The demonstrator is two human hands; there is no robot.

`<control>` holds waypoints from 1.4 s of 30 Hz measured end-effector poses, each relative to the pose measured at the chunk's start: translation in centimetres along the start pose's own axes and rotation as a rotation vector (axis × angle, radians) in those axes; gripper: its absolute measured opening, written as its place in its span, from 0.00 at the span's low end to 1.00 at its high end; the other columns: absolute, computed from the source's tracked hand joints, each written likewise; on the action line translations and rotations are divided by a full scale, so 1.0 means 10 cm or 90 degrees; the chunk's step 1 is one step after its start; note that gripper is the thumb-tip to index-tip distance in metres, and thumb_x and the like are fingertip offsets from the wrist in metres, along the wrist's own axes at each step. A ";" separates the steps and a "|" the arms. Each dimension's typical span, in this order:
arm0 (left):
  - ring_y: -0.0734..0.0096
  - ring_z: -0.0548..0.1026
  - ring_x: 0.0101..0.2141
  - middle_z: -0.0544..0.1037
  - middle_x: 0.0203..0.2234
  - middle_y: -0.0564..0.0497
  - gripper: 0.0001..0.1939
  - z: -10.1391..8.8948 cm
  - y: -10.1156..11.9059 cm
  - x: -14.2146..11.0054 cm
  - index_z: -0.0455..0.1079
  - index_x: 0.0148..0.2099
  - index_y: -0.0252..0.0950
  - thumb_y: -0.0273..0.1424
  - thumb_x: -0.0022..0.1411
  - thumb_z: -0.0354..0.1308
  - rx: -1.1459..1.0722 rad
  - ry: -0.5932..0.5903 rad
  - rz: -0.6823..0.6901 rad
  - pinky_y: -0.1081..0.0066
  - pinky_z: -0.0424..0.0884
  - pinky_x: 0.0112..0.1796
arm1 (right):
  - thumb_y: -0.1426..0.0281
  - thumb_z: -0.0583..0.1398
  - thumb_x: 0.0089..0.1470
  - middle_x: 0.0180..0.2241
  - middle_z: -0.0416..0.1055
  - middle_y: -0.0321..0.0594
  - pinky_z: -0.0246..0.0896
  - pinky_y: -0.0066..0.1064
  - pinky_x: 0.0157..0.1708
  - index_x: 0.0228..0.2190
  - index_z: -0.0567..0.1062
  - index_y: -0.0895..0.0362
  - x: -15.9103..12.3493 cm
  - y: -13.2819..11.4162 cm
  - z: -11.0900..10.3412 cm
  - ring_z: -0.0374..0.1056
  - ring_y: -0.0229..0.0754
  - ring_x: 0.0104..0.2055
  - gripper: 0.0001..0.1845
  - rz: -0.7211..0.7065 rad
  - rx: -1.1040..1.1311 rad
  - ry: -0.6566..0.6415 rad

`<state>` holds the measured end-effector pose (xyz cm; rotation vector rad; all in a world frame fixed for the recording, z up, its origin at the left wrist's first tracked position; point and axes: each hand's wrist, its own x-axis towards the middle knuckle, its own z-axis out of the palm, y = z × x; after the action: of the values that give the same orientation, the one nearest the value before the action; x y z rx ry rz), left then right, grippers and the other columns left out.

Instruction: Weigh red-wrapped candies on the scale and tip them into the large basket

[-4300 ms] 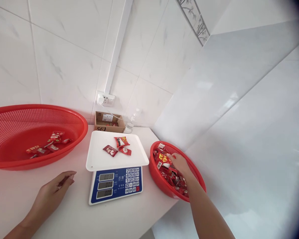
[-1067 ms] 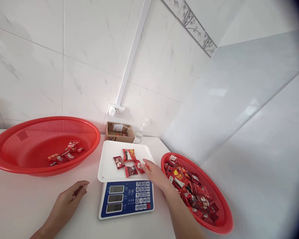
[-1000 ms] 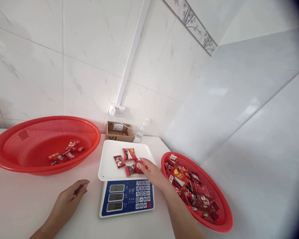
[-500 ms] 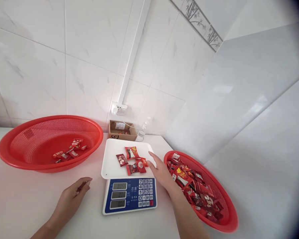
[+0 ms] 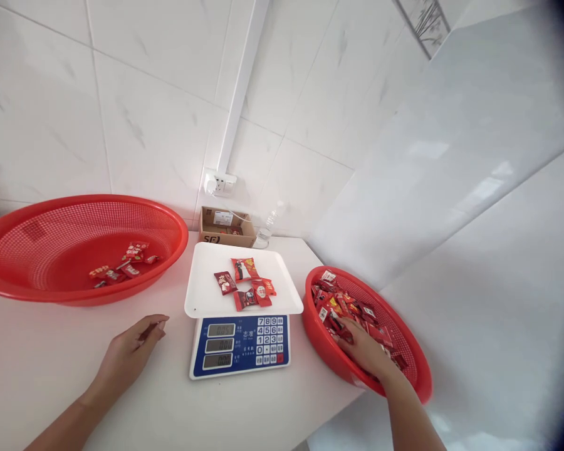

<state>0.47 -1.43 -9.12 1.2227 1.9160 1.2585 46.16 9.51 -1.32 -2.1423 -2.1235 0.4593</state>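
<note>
My right hand point(image 5: 364, 351) is inside the right red basket point(image 5: 310, 316), at its left side. Its fingers are apart and touch the wrapped candies point(image 5: 380, 332) heaped there; the fingertips are partly hidden. My left hand point(image 5: 129, 351) rests on the table left of the scale, thumb and fingers drawn together with nothing visible in them. Several wrapped candies in red and dark red point(image 5: 244, 269) lie on the white tray point(image 5: 207, 300) of a digital scale point(image 5: 242, 347). Its blue panel has three displays and a keypad.
The left red basket point(image 5: 75, 200) holds a few wrapped candies point(image 5: 131, 269). Behind the scale stand a cardboard box point(image 5: 211, 238) and a clear plastic bottle point(image 5: 266, 232). A wall socket point(image 5: 220, 183) with a plug is above them. The table point(image 5: 183, 401) ends beneath the right basket.
My right hand has moved from the scale tray's right edge into the right basket. My left hand stays beside the scale. The view has tilted slightly down and right.
</note>
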 end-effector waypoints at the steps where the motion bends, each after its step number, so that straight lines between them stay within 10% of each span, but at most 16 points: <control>1: 0.66 0.79 0.33 0.79 0.27 0.54 0.17 0.00 0.01 0.00 0.71 0.37 0.43 0.46 0.51 0.52 0.003 0.001 -0.003 0.76 0.74 0.32 | 0.59 0.53 0.53 0.62 0.54 0.48 0.50 0.39 0.59 0.58 0.62 0.60 0.01 0.01 0.03 0.52 0.49 0.63 0.32 -0.006 -0.002 0.008; 11: 0.65 0.79 0.30 0.79 0.24 0.54 0.17 -0.02 0.11 -0.02 0.71 0.36 0.43 0.46 0.50 0.51 0.025 0.022 0.007 0.73 0.74 0.32 | 0.60 0.52 0.55 0.55 0.63 0.50 0.57 0.41 0.51 0.63 0.51 0.55 0.09 0.03 0.12 0.62 0.51 0.55 0.36 0.076 0.011 0.076; 22: 0.65 0.78 0.33 0.78 0.26 0.53 0.19 -0.01 0.11 -0.03 0.71 0.39 0.41 0.46 0.51 0.50 0.044 0.013 -0.013 0.71 0.73 0.36 | 0.64 0.53 0.49 0.30 0.75 0.39 0.61 0.38 0.40 0.50 0.70 0.57 0.15 0.25 0.17 0.70 0.46 0.34 0.26 0.075 0.126 0.168; 31: 0.65 0.78 0.35 0.79 0.27 0.53 0.20 -0.02 0.12 -0.03 0.71 0.40 0.42 0.47 0.51 0.50 0.074 0.011 -0.035 0.71 0.73 0.38 | 0.64 0.53 0.48 0.38 0.76 0.47 0.59 0.42 0.45 0.40 0.77 0.57 0.11 0.25 0.11 0.68 0.50 0.43 0.20 0.109 0.189 0.407; 42: 0.63 0.78 0.36 0.80 0.29 0.53 0.18 -0.01 0.03 0.02 0.70 0.40 0.44 0.45 0.50 0.51 0.092 0.005 -0.038 0.69 0.72 0.38 | 0.70 0.48 0.45 0.32 0.76 0.42 0.59 0.35 0.33 0.29 0.78 0.56 -0.01 0.11 0.06 0.68 0.45 0.33 0.18 0.117 0.143 0.301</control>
<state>0.46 -1.27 -8.83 1.2228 2.0643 1.1129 47.01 9.29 -2.20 -2.0701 -1.5570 0.1671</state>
